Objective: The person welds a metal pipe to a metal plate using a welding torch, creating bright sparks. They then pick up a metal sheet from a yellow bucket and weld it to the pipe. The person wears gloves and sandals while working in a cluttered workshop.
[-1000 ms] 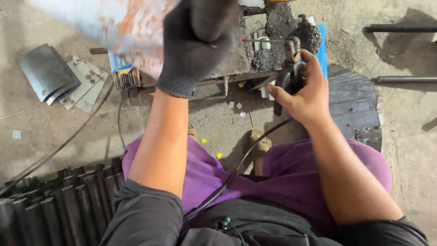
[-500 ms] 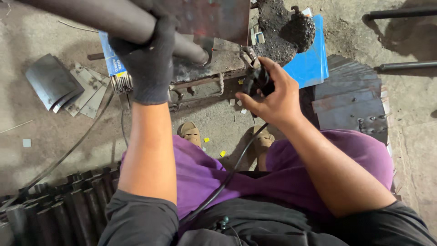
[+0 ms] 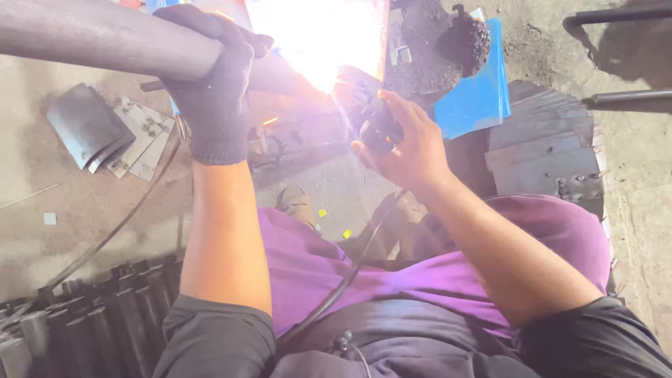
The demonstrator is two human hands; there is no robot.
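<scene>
Two hands work at a bright welding flare. In a dark glove, the left hand is wrapped tight around a thick grey pipe slanting in from the left. Bare, the right hand is closed around a black welding holder just beside the flare, its cable trailing over the purple trousers.

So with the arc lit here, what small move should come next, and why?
Probably keep the left hand clamped on the grey pipe and ease the electrode holder in the right hand slightly along the joint. The bright arc glare sits right at the pipe's end, so shifting the pipe would likely break it.
</scene>
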